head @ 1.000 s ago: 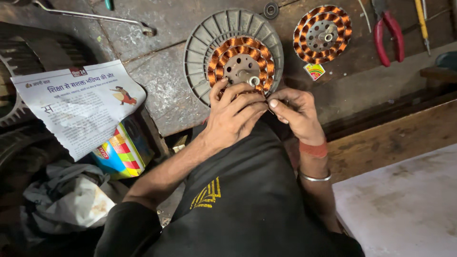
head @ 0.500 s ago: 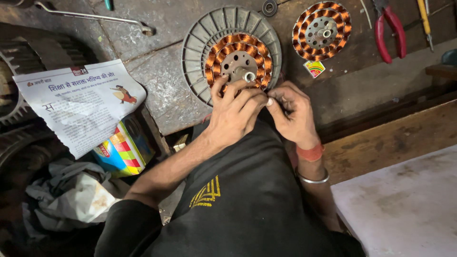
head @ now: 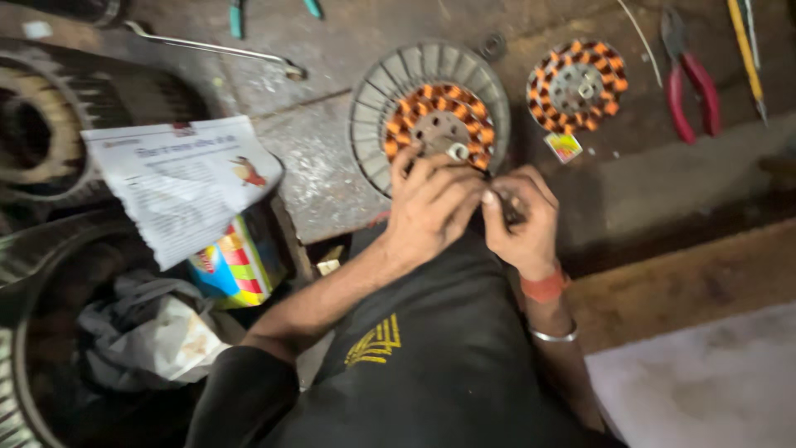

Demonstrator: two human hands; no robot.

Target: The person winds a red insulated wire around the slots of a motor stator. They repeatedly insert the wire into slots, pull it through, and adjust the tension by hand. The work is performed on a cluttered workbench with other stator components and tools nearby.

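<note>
- Lower centre of the frame: the person's lap in dark cloth, both forearms running up from it toward mid-frame.
- The right hand (head: 521, 222) sits just right of centre, its fingers pinched narrow on something small and dark; blur hides what it is. A red band and a metal bangle ring that wrist.
- The left hand (head: 431, 209) lies just left of it, the two touching at the fingertips. Its fingers are curled and spread over the near edge of the stator (head: 439, 126); I cannot tell whether they grip or only press.
- The stator lies straight above the fingers, flat, its copper coils ringed inside a grey finned housing (head: 373, 116). The left hand is the nearer one, already on it; the right meets it at the lower right rim.
- Further off, upper right: a second stator (head: 577, 86), then red pliers (head: 688, 83).
- Left of the frame: a printed paper (head: 178, 182) over a bright box (head: 236, 261).
</note>
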